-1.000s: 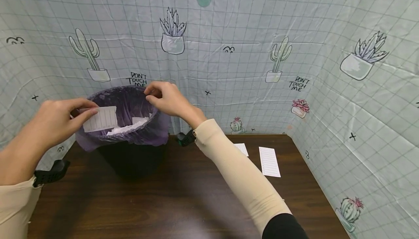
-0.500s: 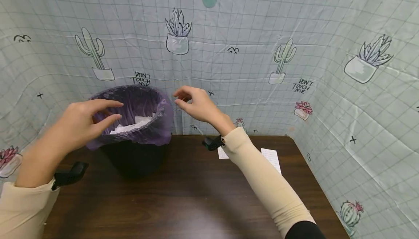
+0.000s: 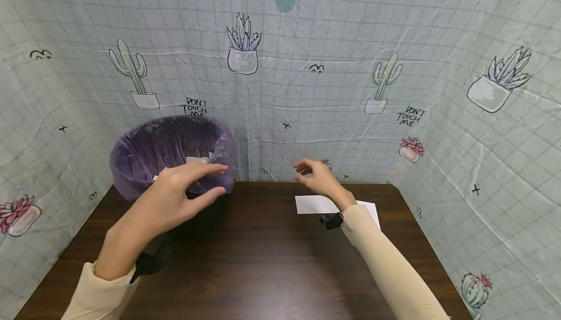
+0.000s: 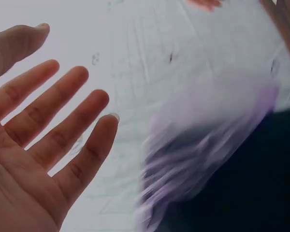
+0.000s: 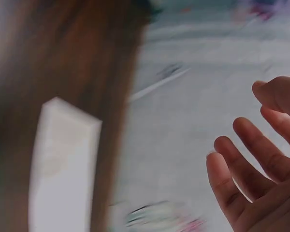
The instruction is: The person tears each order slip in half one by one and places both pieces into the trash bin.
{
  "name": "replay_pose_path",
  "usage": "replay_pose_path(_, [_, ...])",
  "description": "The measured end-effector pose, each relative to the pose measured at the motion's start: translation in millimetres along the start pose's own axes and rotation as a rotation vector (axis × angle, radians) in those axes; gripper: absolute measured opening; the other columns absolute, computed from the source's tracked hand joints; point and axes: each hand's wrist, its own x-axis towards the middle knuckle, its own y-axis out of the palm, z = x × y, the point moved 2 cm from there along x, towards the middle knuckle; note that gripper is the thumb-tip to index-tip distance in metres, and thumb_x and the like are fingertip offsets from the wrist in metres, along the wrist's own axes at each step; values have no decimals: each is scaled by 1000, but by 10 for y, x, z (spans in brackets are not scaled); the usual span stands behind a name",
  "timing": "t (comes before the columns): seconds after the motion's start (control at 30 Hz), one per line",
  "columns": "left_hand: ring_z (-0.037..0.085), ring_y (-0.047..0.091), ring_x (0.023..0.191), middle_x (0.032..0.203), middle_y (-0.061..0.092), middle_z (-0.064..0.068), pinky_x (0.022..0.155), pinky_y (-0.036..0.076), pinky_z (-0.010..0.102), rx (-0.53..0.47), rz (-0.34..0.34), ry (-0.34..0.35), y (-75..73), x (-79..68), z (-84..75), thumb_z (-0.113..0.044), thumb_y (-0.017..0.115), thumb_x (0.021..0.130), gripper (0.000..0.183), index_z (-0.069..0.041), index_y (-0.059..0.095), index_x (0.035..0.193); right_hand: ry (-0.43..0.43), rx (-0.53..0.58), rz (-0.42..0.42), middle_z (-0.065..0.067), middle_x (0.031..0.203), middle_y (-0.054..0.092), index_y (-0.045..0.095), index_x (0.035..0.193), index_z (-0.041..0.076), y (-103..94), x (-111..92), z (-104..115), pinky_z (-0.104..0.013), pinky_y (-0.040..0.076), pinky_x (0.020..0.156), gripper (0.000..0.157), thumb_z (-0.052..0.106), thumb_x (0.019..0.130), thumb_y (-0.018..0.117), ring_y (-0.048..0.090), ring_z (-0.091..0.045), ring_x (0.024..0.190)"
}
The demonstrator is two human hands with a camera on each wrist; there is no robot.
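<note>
Hands (image 3: 170, 199) moved rightward; right hand (image 3: 323, 182) apparently near paper (image 3: 309, 205).

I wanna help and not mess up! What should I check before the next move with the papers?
1. Left hand free: ok, it holds nothing.
2. Right hand free: ok, its fingers are loose with nothing between them.
3. Paper left on the table: ok, the left paper and the right paper lie there, each partly covered by the right arm.
4. Right hand gripping a paper: not ok, neither one is held.
5. Bag folded over the rim of the bin: ok where it shows.
6. How full the bin is: cannot tell, the left hand blocks part of the view.
</note>
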Motion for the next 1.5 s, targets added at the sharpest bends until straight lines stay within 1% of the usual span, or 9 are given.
replay_pose_path(0.13, [15,71,96,117,76,2,74,59,36,-96,4,-53,298,-142,0,-11,85,84,45,-11,72,127,63,8,14,-23,131,66,62,132,1,86,-159,-447,-50,53,99,35,15,100,67,65,-37,120])
replay_pose_path(0.3, [10,67,98,116,73,-5,76,56,30,-211,49,-178,670,-343,10,-17,83,87,52,-18,66,136,84,-22,3,-23,131,66,62,131,-2,140,-267,-801,-53,51,103,37,12,98,69,63,-40,123])
replay_pose_path(0.4, [10,67,98,116,72,-6,76,56,30,-271,69,-229,881,-460,10,-20,82,88,54,-20,64,138,95,-60,11,-24,133,65,61,133,-4,139,-318,-946,-54,49,106,39,10,97,69,60,-42,127])
replay_pose_path(0.5, [10,66,98,115,72,-6,76,56,29,-314,89,-264,1066,-560,16,-21,82,89,54,-21,63,139,139,-77,35,-25,137,63,60,135,-5,128,-369,-1056,-56,47,108,41,8,97,69,57,-44,131])
replay_pose_path(0.77, [7,63,94,112,73,-6,74,56,28,-382,122,-341,1441,-709,57,-24,80,90,52,-21,63,139,224,-102,35,-26,136,62,60,134,-4,131,-364,-1260,-59,45,107,45,9,94,74,55,-46,129])
replay_pose_path(1.07, [11,66,92,111,74,-1,75,57,32,-425,141,-386,1725,-728,73,-25,79,92,50,-15,63,138,252,-174,42,-29,122,65,62,128,-8,166,-271,-1396,-56,48,103,51,12,86,84,60,-44,117])
replay_pose_path(1.3, [17,69,94,111,74,2,76,58,36,-486,153,-423,1836,-723,73,-28,76,94,49,-16,62,139,328,-177,92,-17,104,65,66,114,-4,156,-281,-1339,-47,52,89,40,14,84,85,61,-30,96])
replay_pose_path(1.4, [21,70,94,111,74,2,75,58,35,-506,145,-436,1864,-726,82,-28,75,95,47,-17,62,139,342,-188,120,-12,99,65,68,106,-1,165,-272,-1316,-41,52,81,32,15,85,85,60,-25,88])
replay_pose_path(1.5, [24,71,93,110,74,2,74,57,31,-520,139,-446,1886,-732,89,-27,75,96,46,-16,63,139,334,-189,114,-10,94,65,67,99,1,187,-280,-1292,-37,50,76,28,15,84,85,56,-22,82])
